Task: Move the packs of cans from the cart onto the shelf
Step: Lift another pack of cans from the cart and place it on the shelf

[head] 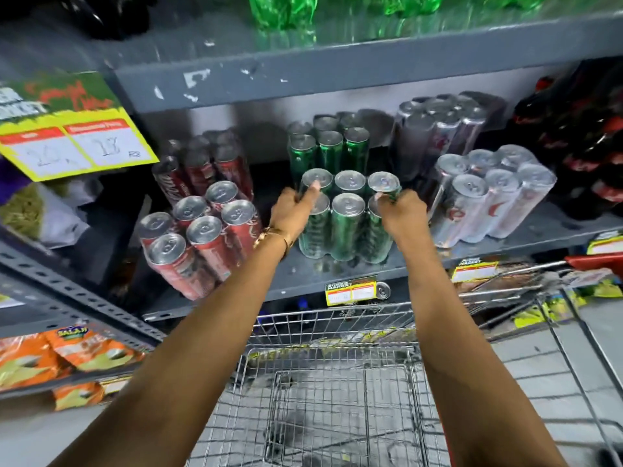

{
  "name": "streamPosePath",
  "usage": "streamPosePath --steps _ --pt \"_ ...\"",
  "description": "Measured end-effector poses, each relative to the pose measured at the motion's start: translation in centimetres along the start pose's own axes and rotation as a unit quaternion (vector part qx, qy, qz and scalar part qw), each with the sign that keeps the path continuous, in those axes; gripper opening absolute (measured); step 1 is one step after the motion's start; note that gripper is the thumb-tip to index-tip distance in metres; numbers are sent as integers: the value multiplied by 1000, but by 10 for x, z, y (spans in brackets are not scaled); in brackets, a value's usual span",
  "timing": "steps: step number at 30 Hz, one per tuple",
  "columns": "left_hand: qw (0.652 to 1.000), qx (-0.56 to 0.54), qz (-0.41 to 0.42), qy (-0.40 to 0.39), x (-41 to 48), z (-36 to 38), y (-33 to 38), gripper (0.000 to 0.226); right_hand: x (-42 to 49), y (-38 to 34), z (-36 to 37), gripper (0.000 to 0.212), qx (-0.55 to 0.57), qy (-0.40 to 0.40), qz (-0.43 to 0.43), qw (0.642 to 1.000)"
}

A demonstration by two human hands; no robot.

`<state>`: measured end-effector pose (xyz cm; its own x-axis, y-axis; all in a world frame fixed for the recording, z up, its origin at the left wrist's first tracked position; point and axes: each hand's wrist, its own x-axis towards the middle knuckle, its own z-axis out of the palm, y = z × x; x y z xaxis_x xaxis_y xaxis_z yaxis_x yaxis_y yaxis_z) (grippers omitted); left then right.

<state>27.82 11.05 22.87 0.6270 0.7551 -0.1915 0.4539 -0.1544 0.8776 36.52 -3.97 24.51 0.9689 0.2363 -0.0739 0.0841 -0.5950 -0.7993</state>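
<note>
A shrink-wrapped pack of green cans [347, 220] stands upright on the grey shelf [303, 274], near its front edge. My left hand [293, 210] grips the pack's left side, thumb on a can top. My right hand [399, 210] grips its right side. A second green pack [328, 146] stands behind it. Red can packs [199, 237] lie tilted to the left, and silver can packs [488, 197] to the right. The wire cart [337, 399] below my arms shows no packs in its basket.
An upper shelf board [337, 62] hangs close over the packs, with green bottles [303, 11] on top. Dark bottles [586, 146] fill the far right. A yellow price sign [74, 143] juts out at left, with snack bags [67, 352] below it.
</note>
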Motion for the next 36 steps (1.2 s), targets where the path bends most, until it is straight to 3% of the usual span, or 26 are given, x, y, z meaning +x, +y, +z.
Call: streamPosePath --steps 3,6,11,13,15,17,21,36 --pt "993 -107 -22 -44 -10 2 -2 64 -4 1 2 48 2 -8 5 1000" --pt "994 -89 -23 -52 -16 7 -4 92 -1 4 -4 44 48 -28 7 998" --pt "997 -58 -32 -48 -35 20 -14 65 10 17 -15 26 167 -64 23 984" --pt "996 -67 -33 -43 -42 22 -17 65 3 15 -19 26 217 -88 50 971" --pt "996 -70 -40 -39 -45 21 -18 67 2 18 -18 39 230 -107 77 964" --pt "996 -70 -38 -36 -43 17 -18 62 4 21 -18 51 230 -102 78 965" --pt "997 -66 -30 -31 -36 5 -16 60 -3 33 -15 40 196 -95 61 974" --pt "997 -35 -52 -50 -43 11 -15 70 2 42 -16 58 170 -92 85 977"
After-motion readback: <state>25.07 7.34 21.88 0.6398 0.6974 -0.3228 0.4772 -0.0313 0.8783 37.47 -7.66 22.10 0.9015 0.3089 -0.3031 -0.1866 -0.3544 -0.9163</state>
